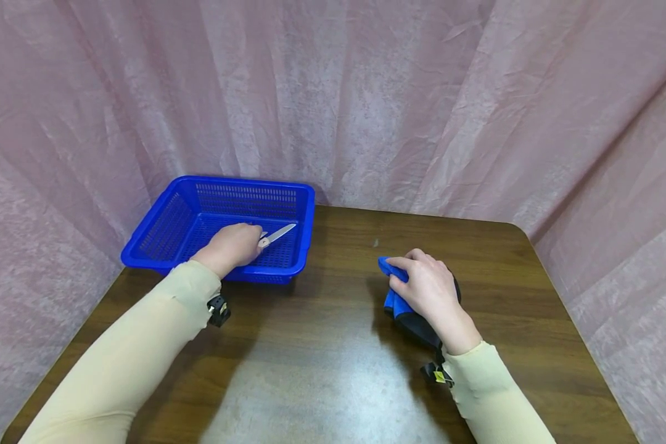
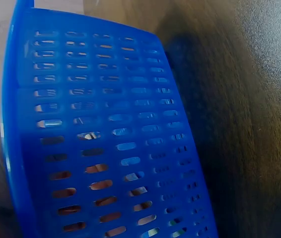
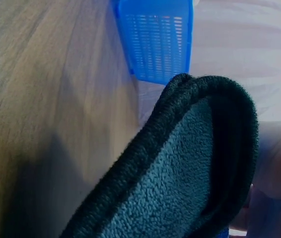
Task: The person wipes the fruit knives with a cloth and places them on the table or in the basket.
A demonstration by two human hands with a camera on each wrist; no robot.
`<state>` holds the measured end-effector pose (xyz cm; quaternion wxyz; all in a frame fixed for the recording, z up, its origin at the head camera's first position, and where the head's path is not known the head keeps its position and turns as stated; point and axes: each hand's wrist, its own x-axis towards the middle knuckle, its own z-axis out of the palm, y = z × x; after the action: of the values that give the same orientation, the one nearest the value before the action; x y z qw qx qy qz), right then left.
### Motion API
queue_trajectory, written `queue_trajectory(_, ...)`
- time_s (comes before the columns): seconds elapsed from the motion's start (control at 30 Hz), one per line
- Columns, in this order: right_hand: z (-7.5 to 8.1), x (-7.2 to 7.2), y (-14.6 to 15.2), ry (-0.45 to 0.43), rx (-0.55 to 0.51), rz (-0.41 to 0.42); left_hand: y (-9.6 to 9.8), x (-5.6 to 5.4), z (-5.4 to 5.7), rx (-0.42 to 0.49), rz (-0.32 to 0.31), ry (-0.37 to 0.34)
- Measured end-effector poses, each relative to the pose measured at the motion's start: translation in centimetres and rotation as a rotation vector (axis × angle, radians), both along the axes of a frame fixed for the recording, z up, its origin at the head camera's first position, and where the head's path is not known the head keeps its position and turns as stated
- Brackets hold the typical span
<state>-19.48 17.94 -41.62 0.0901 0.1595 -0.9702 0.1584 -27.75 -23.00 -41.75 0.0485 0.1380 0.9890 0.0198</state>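
Inside the blue basket, my left hand grips a pair of scissors. A pale blade points right and away from the fingers, while the handles are hidden in the hand. The left wrist view looks at the basket's slotted side wall, and bits of fingers show through the slots. To the right, my right hand holds a folded blue and black cloth low over the table, thumb and fingers bent over it. Up close in the right wrist view, the cloth shows a fuzzy dark edge curled into a loop.
The basket stands at the back left of a brown wooden table, near a pink curtain that hangs behind and along the sides. A small pale mark lies on the tabletop between basket and cloth.
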Motion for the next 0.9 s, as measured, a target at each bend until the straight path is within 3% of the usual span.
queue_trajectory(0.1,-0.2,0.0,0.1,-0.002,0.007,0.002,-1.1,-2.4,-2.9,-0.019,0.002,-0.035)
queue_trajectory(0.13,-0.3,0.0,0.1,-0.002,0.009,0.003,-1.2,-2.5,-3.2,-0.020,-0.002,-0.045)
queue_trajectory(0.17,-0.4,0.0,0.1,-0.004,0.010,0.005,-1.6,-3.5,-4.4,-0.031,-0.007,-0.042)
queue_trajectory(0.2,-0.4,0.1,0.1,-0.005,0.011,0.006,-1.7,-3.9,-4.8,-0.050,0.011,-0.070)
queue_trajectory(0.33,-0.5,0.2,0.2,-0.006,0.013,0.008,-2.9,-6.5,-8.5,-0.079,0.009,-0.079)
queue_trajectory(0.37,-0.5,0.2,0.2,-0.007,0.013,0.008,-3.5,-7.7,-9.9,-0.088,0.016,-0.079)
queue_trajectory(0.53,-0.6,0.2,0.2,-0.022,0.021,0.005,-3.8,-8.6,-11.4,-0.104,0.025,-0.121)
queue_trajectory(0.9,-1.2,0.0,0.3,-0.072,0.057,0.020,-3.3,-9.0,-11.7,-0.169,0.035,-0.204)
